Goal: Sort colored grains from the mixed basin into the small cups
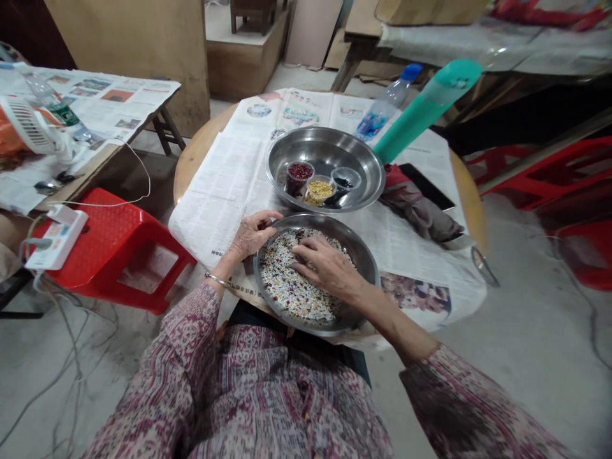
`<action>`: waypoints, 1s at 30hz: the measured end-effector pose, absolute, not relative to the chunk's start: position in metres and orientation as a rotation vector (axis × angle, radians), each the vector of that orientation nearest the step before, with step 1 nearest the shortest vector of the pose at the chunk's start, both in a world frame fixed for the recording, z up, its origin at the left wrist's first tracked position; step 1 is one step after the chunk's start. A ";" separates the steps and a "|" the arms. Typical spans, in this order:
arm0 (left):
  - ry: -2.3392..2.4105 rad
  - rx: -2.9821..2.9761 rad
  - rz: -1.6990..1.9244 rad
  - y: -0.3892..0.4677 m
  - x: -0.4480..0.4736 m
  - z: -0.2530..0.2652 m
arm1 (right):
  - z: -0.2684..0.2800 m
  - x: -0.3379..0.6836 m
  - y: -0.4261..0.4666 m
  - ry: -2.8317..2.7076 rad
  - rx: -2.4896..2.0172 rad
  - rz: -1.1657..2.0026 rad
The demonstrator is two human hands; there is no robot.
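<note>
A steel bowl (368, 268) holds white grains (287, 287) mixed with dark red, yellow and black beans. At its upper left rim is my left hand (252, 234), thumb and fingers closed about the edge. My right hand (329, 264) reaches into the bowl from the right, its fingers bent and apart, tips at the grains. No picked-up bean shows between them. Just beyond stands a second steel bowl (354, 143), with a cup of red beans (301, 171), a cup of yellow beans (319, 189) and a cup of black beans (343, 182) inside.
Newspaper (220, 185) covers the round table. Behind the far bowl are a plastic bottle (389, 102) and a tall green container (425, 108); a crumpled cloth (421, 207) and dark phone (427, 185) lie right. A red stool (119, 248) bearing a power strip (57, 239) stands left.
</note>
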State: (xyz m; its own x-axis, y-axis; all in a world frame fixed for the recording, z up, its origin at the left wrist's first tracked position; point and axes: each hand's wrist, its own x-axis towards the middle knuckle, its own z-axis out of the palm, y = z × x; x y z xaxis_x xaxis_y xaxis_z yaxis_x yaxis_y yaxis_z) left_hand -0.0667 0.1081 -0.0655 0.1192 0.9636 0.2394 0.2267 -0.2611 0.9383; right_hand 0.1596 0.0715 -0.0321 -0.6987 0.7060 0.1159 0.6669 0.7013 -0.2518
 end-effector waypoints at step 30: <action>1.188 1.639 1.196 0.111 -0.068 -0.067 | -0.033 0.134 0.041 -2.488 -1.247 0.349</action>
State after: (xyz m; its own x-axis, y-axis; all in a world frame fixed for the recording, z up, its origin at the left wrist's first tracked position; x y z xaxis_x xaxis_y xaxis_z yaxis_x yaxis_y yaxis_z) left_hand -0.0676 0.1106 -0.0674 0.1242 0.9616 0.2446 0.2389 -0.2683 0.9333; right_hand 0.1335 0.0407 -0.0327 -0.5594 0.8079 0.1853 0.7257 0.5854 -0.3616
